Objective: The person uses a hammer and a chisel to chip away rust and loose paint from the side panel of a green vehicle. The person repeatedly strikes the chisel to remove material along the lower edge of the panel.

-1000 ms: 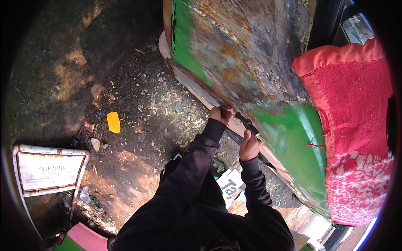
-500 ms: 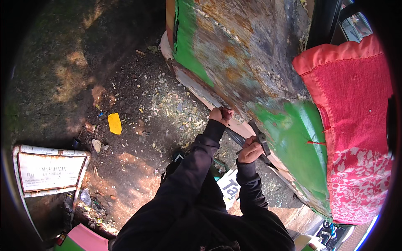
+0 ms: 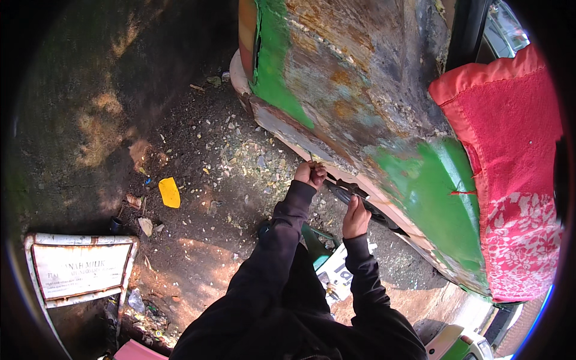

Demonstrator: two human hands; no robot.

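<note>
Low down, right hand (image 3: 356, 217) closed round a dark tool (image 3: 345, 193), pressed against the panel's (image 3: 360, 108) rusty lower edge. Left hand (image 3: 310, 174) fisted just left of it, touching that edge; contents unclear. Yellow scrap (image 3: 169, 192) well apart on dirt (image 3: 198, 156).

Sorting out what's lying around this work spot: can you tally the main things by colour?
Green and rusty: 1, the vehicle body panel
Red: 1, the cloth
Yellow: 1, the scrap on the ground
White: 1, the framed sign
Dark: 1, the tool held by both the left hand and the right hand
Total: 5
</note>
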